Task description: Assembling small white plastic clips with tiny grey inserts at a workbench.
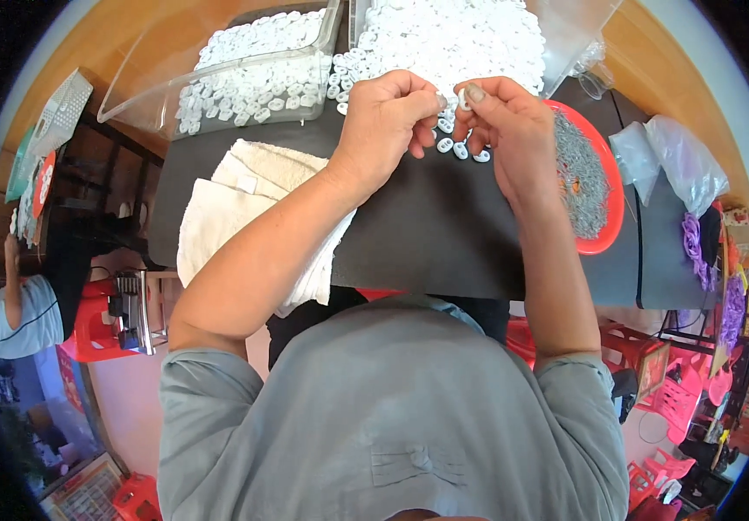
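Note:
Above the dark table, my right hand (513, 117) pinches a small white oval plastic piece (464, 99) between thumb and forefinger. My left hand (385, 117) is close beside it, thumb and fingertips pressed together; whatever they hold, if anything, is too small to make out. Several similar white oval pieces with holes (460, 150) lie on the table just below my fingertips. Behind my hands a large heap of these pieces (453, 43) fills a clear bin. Right of my right wrist sits a red basin (615, 187) full of small grey metal parts (581, 187).
A second clear bin (131, 82) with more white pieces stands at the far left. Folded cream towels (218, 226) lie by my left forearm. Clear plastic bags (687, 161) and purple string (694, 247) are at the right. Another person (23, 313) sits at the far left.

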`<action>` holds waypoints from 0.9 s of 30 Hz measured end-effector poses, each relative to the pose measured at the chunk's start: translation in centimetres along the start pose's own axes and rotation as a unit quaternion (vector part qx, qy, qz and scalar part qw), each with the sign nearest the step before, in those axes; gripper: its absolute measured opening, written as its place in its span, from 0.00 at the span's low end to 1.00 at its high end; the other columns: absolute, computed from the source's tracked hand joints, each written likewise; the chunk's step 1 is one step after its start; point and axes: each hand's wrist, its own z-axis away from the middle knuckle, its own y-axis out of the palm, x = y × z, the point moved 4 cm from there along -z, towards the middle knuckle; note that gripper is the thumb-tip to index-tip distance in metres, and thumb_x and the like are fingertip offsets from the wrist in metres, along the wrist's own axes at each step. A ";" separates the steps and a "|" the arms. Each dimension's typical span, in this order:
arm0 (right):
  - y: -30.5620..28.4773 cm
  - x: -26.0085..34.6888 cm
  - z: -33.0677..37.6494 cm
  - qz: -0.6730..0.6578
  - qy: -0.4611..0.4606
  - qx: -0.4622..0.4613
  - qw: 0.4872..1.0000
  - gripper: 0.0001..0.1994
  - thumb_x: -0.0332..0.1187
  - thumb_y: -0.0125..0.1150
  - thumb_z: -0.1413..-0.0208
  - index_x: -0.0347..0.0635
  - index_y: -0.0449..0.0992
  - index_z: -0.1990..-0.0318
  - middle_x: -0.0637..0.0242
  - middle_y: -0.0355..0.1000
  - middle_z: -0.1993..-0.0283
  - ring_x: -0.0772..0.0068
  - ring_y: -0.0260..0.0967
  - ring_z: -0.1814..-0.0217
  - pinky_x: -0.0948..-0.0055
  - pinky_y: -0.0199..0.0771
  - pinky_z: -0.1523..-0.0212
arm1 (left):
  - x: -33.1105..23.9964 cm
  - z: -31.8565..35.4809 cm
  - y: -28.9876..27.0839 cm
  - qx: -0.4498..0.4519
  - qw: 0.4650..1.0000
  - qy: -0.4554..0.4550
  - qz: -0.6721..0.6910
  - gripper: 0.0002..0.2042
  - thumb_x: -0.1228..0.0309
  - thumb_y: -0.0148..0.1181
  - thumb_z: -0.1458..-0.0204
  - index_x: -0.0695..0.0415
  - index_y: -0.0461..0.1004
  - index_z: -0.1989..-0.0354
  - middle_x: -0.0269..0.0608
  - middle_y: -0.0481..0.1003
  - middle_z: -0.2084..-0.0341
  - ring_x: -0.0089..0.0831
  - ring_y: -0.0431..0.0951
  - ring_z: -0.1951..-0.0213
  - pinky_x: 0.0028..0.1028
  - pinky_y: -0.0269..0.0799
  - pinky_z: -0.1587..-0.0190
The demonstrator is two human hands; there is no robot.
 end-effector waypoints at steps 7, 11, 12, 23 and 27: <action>0.2 0.2 0.1 0.020 -0.012 -0.008 1.000 0.10 0.32 0.57 0.41 0.32 0.75 0.59 0.68 0.72 0.73 0.78 0.69 0.75 0.82 0.61 0.78 | 0.0 0.0 0.0 -0.006 1.000 0.003 -0.012 0.07 0.70 0.60 0.50 0.61 0.74 0.71 0.35 0.72 0.81 0.22 0.71 0.81 0.21 0.66 0.80; 0.4 0.1 0.3 0.034 -0.026 -0.016 0.999 0.10 0.32 0.58 0.41 0.33 0.76 0.60 0.68 0.72 0.73 0.79 0.69 0.75 0.82 0.62 0.78 | -0.1 0.1 0.0 -0.007 1.000 0.011 -0.021 0.07 0.70 0.59 0.50 0.61 0.74 0.71 0.35 0.72 0.81 0.22 0.71 0.81 0.21 0.66 0.80; 0.6 0.1 0.3 0.032 -0.032 -0.014 0.999 0.10 0.32 0.58 0.42 0.33 0.76 0.60 0.68 0.72 0.73 0.79 0.68 0.75 0.82 0.62 0.77 | 0.0 0.1 0.0 -0.006 1.000 0.011 -0.022 0.07 0.70 0.59 0.50 0.61 0.74 0.71 0.35 0.72 0.81 0.22 0.71 0.81 0.21 0.66 0.80; 1.1 -0.4 0.4 -0.012 -0.021 -0.006 1.000 0.09 0.33 0.58 0.41 0.35 0.75 0.62 0.68 0.72 0.73 0.79 0.68 0.74 0.81 0.63 0.76 | 0.1 0.5 0.6 0.001 0.999 0.004 0.047 0.06 0.73 0.58 0.48 0.63 0.73 0.69 0.38 0.72 0.80 0.24 0.72 0.80 0.23 0.67 0.79; 0.7 0.0 0.2 -0.047 0.033 0.011 0.998 0.10 0.35 0.57 0.40 0.36 0.74 0.63 0.68 0.72 0.74 0.77 0.68 0.75 0.80 0.63 0.76 | 0.1 0.4 0.4 -0.014 0.998 0.005 0.065 0.06 0.73 0.57 0.47 0.64 0.73 0.68 0.39 0.73 0.79 0.25 0.72 0.79 0.24 0.68 0.78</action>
